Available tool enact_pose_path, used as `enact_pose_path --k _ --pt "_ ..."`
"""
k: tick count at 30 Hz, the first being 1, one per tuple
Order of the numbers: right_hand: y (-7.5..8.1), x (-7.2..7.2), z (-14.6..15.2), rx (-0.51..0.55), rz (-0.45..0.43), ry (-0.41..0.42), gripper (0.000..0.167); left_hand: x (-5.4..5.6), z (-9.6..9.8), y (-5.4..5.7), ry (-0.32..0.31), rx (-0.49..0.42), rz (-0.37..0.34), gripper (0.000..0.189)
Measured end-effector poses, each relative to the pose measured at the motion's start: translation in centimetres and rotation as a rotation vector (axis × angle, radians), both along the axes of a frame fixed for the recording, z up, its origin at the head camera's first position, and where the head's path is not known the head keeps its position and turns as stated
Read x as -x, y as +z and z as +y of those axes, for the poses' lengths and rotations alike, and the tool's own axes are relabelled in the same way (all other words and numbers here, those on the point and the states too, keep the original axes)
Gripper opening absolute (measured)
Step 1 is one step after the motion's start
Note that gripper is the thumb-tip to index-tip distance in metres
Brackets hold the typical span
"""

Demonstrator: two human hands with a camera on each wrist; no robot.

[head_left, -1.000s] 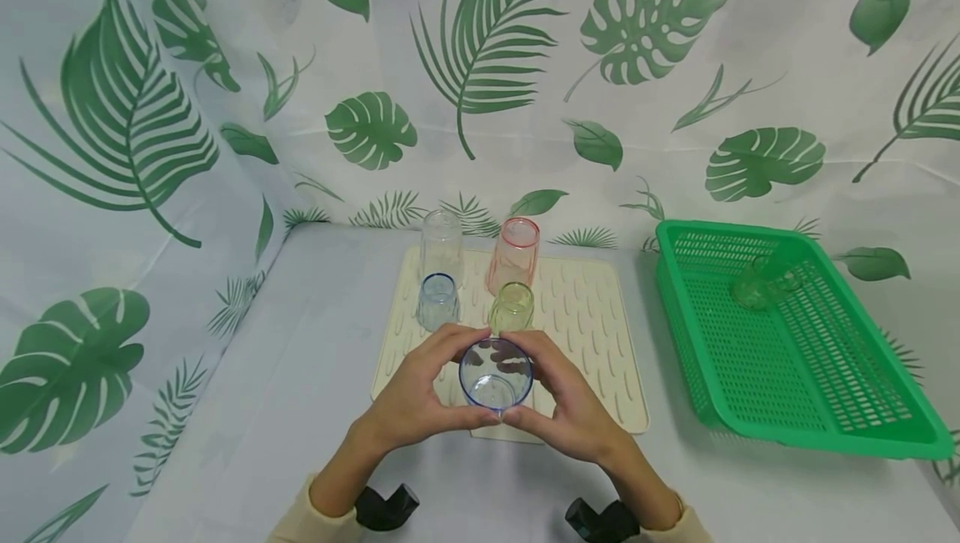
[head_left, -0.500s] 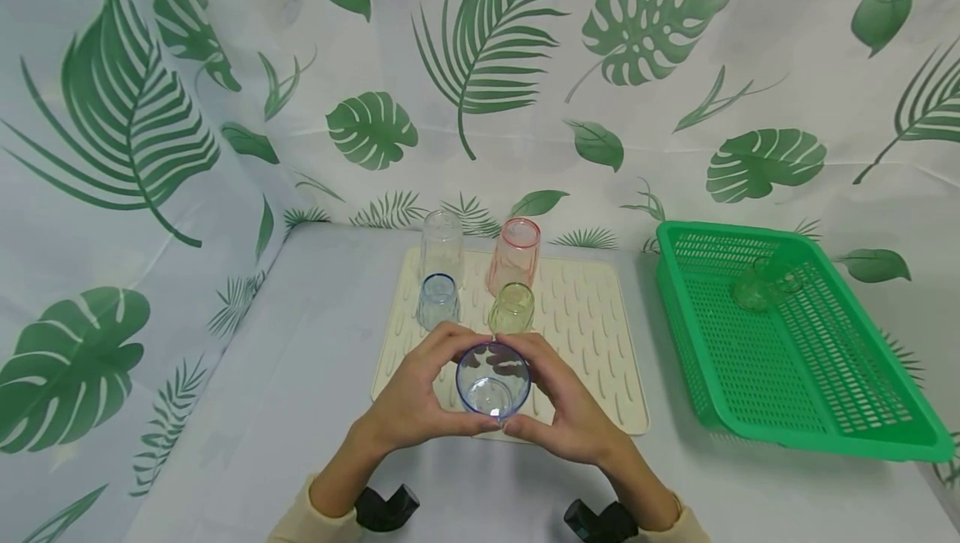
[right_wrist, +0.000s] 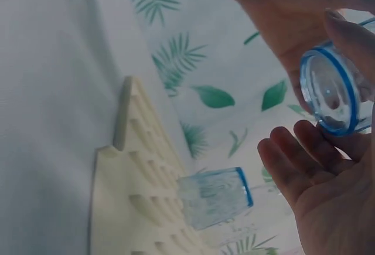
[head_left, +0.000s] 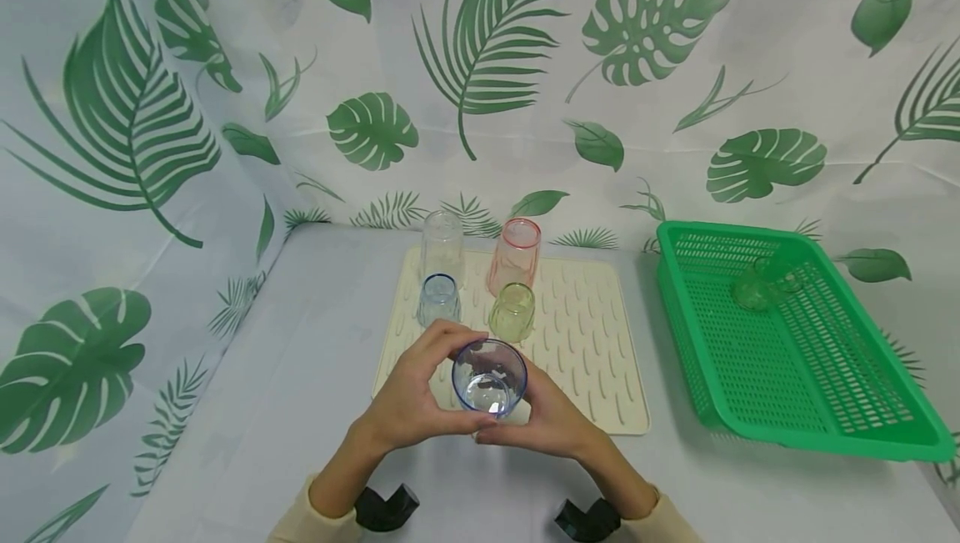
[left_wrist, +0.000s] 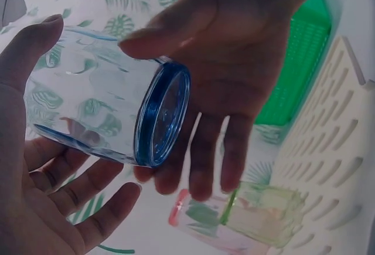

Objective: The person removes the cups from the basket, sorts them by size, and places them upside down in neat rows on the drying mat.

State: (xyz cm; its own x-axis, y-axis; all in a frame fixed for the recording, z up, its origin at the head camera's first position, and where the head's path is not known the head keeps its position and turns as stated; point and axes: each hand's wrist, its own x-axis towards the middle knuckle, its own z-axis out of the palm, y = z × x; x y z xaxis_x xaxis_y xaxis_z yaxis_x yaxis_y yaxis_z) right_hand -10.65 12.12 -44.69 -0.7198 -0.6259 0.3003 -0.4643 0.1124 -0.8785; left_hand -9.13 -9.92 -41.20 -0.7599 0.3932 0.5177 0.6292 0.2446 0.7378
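A clear drinking glass [head_left: 489, 376] with a blue rim and a thick blue base is held in the air over the front of the cream mat, its mouth tipped toward the head camera. My left hand [head_left: 417, 397] grips it near the rim, thumb on the near side and fingers beyond. Lower down, my right hand [head_left: 553, 411] holds it by the base, as the left wrist view shows, with thumb and fingers on opposite sides. Just past the hands stand a small yellow-green glass [head_left: 512, 314] and a small blue glass [head_left: 438, 301].
Behind these, a tall clear glass [head_left: 442, 247] and a tall pink glass [head_left: 515, 255] stand on the ridged cream mat [head_left: 585, 334]. To the right, a green plastic basket [head_left: 795, 393] holds a glass mug [head_left: 753, 286]. A leaf-print curtain [head_left: 517, 126] hangs behind the table.
The right hand has slid left and lower around the glass, its fingers leaving the far rim. The glass has shifted slightly left. Everything else stays in place.
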Motion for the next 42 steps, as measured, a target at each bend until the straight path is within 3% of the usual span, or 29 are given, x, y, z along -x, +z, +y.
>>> enact_pose_path --k 7,19,23,30,37,42 --pt "-1.0 0.2 -0.4 0.033 0.019 0.023 0.069 0.2 -0.6 0.2 0.036 0.004 0.013 0.078" --pt "-0.8 0.7 0.1 0.138 0.037 0.026 0.064 0.6 -1.8 0.5 0.044 -0.024 0.022 0.077" --pt "-0.6 1.0 0.8 0.18 0.047 0.017 0.06 0.7 -2.6 0.7 0.033 -0.002 -0.009 0.078" --pt "0.2 1.2 1.5 0.208 0.054 -0.021 0.062 0.7 -3.8 1.0 0.045 0.118 -0.102 0.076" --pt "0.6 1.2 1.6 0.261 0.071 -0.035 0.061 0.5 -3.9 0.7 0.064 0.211 -0.229 0.069" --pt "1.0 1.2 1.3 0.293 0.087 -0.04 0.062 0.5 -3.7 0.5 0.068 0.273 -0.259 0.069"
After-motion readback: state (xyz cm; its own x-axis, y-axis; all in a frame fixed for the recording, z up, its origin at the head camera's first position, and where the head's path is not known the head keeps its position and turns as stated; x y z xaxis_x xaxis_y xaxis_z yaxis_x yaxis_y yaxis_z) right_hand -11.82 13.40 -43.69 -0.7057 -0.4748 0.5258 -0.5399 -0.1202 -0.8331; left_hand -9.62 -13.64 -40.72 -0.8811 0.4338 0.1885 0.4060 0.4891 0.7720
